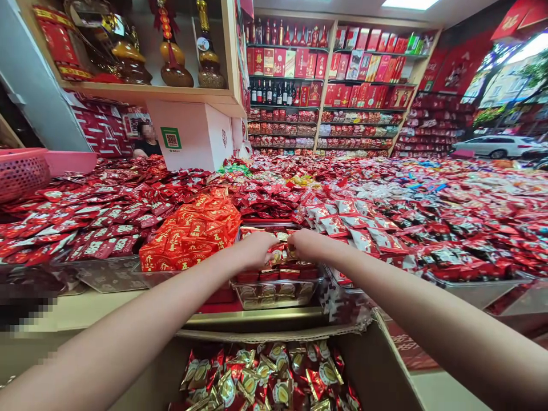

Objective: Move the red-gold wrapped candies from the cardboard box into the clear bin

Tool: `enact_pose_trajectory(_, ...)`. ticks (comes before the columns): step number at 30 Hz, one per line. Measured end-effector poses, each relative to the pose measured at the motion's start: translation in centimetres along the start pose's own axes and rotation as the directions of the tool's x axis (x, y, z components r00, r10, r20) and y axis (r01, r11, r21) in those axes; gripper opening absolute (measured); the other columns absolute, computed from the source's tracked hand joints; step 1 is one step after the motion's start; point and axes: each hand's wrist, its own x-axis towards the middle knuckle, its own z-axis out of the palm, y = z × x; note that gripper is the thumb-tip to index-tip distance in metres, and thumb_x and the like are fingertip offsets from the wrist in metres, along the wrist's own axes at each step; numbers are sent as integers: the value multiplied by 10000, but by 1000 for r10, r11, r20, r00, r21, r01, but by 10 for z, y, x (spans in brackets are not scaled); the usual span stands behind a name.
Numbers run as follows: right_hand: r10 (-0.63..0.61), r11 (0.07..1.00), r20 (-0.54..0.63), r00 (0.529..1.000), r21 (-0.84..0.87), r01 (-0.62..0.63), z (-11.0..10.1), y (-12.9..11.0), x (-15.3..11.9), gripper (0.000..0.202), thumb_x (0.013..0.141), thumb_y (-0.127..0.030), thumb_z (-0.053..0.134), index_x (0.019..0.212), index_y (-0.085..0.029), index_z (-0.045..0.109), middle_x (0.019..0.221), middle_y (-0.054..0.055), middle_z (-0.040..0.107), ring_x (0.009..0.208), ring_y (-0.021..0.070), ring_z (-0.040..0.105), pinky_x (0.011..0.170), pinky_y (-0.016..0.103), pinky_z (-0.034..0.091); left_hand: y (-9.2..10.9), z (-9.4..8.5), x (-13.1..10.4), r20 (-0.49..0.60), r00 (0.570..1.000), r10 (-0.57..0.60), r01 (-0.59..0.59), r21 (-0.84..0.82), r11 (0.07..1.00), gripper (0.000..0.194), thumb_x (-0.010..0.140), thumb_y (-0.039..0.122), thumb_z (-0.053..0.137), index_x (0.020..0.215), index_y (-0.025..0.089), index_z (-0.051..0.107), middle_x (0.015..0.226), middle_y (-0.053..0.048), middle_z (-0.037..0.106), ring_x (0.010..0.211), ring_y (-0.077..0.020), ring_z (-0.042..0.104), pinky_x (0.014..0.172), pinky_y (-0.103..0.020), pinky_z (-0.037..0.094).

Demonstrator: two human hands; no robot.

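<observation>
Both of my arms reach forward to a clear plastic bin (278,294) filled with neat rows of red-and-gold wrapped sweets (269,275). Inside its far half, my left hand (258,249) is bent over the sweets, its thumb and fingers drawn together. Close on its right is my right hand (307,245), with fingers curled inward. A gold-and-white wrapper (281,236) shows between the two sets of fingertips. What each hand grips is mostly hidden. Below the bin, nearer to me, an open cardboard box (396,359) contains loose red-and-gold wrapped sweets (280,394).
Orange-red packets (192,234) are heaped left of the bin, and white-and-red packets (331,224) lie to its right. Pink baskets (21,171) stand at far left. A wooden shelf (149,94) with bottles overhangs the left side. Behind the display, a person (148,145) is partly visible.
</observation>
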Motion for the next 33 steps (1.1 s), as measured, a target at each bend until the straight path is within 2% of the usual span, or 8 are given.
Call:
enact_pose_trajectory(3,-13,1000,-43,999,10,13,-1,-1,1,261,747,-169,453,909,-113,650,867,137,667,802,230,611,643,260,422,-3,-8,-2,128,987,-94,80,110,991,187,797,274,545,926,145,585,935,-49,613,846,-174,576,757,-352,452)
enact_pose_trajectory(6,-64,997,-75,995,30,67,-1,-6,3,278,781,-263,442,944,-174,649,890,93,672,843,212,604,676,247,417,2,-9,-4,220,958,-183,137,211,968,202,829,282,506,960,138,561,966,-48,590,839,-169,577,735,-361,474)
enact_pose_trajectory(9,-94,995,-78,993,35,97,2,-10,5,274,763,-272,463,953,-212,652,892,61,677,843,202,606,676,238,416,8,-8,-5,252,938,-236,164,277,947,220,831,273,504,1005,144,543,1012,-55,573,874,-181,570,743,-365,475)
enact_pose_trajectory(14,-62,998,-42,997,0,62,2,-11,7,260,732,-257,504,911,-165,668,837,99,681,789,227,616,621,253,424,7,-8,-6,281,930,-238,141,324,935,219,829,293,505,975,140,557,993,-54,583,875,-180,569,755,-373,468)
enact_pose_trajectory(20,-38,998,18,999,-47,39,-8,-15,1,258,736,-238,521,900,-90,654,881,151,665,821,261,608,625,276,431,4,-5,-6,261,943,-208,112,337,935,237,829,309,501,985,138,552,1000,-58,581,887,-184,565,768,-385,460)
enact_pose_trajectory(26,-27,998,48,998,-58,30,-14,-19,-4,263,753,-172,477,952,-87,628,927,146,654,854,251,603,642,269,438,10,1,-5,205,952,-226,153,319,935,237,838,271,492,1037,147,527,1050,-65,557,895,-184,560,753,-376,472)
enact_pose_trajectory(33,-21,999,44,999,-44,23,-13,-17,-2,294,750,-229,518,990,-85,608,943,159,646,889,247,593,688,268,438,10,-3,-9,167,943,-287,226,311,923,237,838,267,494,1036,142,528,1037,-66,562,882,-181,567,750,-373,475)
